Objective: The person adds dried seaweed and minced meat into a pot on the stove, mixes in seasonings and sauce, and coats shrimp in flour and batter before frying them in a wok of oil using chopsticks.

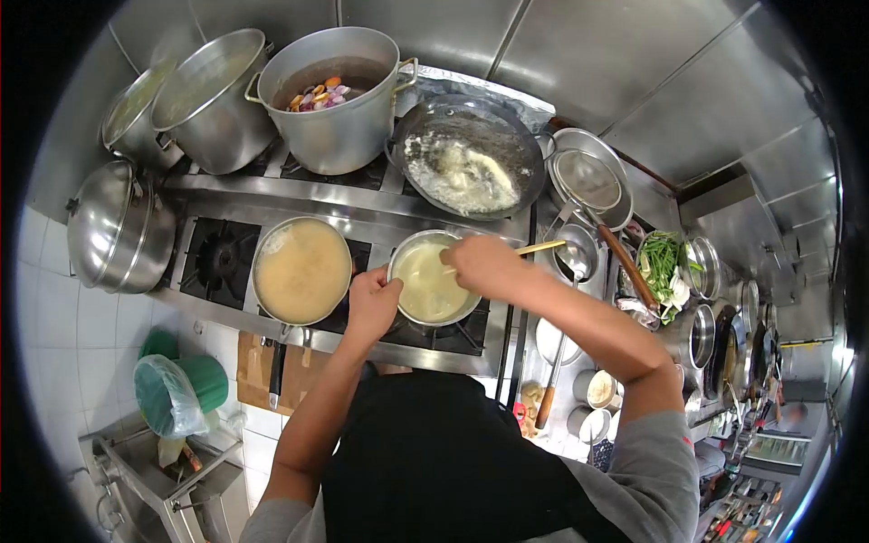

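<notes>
A steel pot (433,279) of pale yellowish liquid stands on the front burner. My left hand (374,297) is closed at the pot's left rim, thumb and fingers together. Over the pot's right side, my right hand (480,262) is closed around a thin yellow stick (541,246), whose upper end pokes out to the right. The stick's lower part is mostly hidden by the hand, so I cannot tell its exact kind. Left of my left hand sits a pan (302,271) of tan, cloudy liquid, its black handle (277,376) pointing toward me.
Behind, a large stockpot (339,136) holds cut vegetables; a wok (466,201) contains bubbling oil with pale food. Lidded steel pots (213,100) stand back left. At right are a wooden-handled strainer (625,258), a ladle (552,380) and green vegetables (661,262). A green bin (199,380) stands lower left.
</notes>
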{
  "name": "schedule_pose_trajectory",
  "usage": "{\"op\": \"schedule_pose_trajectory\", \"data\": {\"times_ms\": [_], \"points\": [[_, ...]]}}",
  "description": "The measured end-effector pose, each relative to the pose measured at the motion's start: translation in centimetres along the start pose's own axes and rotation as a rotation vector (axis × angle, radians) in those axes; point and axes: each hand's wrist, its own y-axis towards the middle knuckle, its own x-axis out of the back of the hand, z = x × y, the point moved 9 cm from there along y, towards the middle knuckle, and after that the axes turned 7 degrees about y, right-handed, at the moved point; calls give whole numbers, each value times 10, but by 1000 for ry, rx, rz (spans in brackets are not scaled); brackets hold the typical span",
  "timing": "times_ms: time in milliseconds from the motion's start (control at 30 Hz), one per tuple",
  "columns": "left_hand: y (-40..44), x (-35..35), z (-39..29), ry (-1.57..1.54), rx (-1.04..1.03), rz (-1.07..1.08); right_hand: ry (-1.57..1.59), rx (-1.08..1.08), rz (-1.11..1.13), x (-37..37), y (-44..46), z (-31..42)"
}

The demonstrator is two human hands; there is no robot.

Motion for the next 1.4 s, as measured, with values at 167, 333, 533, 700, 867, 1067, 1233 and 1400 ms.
{"op": "schedule_pose_trajectory", "data": {"times_ms": [167,333,533,700,867,1067,1233,1400], "points": [[-2,1,-22,-12,67,-8,-289,-138,-46,-37,16,-3],[-1,1,-28,-71,-24,-48,-282,-103,-67,-30,12,1],[3,4,-13,-38,66,-52,-74,-63,-104,33,-3,14],[15,0,-2,90,68,-36,42,-56,-172,94,-18,25],[22,-12,-11,-114,120,-27,32,-56,-219,118,-23,18],[19,-18,-41,-78,86,-24,-12,-32,-188,66,-12,-20],[23,-29,-38,-74,-9,-26,-10,-74,-138,55,-15,-36],[26,-42,-29,-72,-26,-22,204,-52,-241,122,-35,-26]]}}
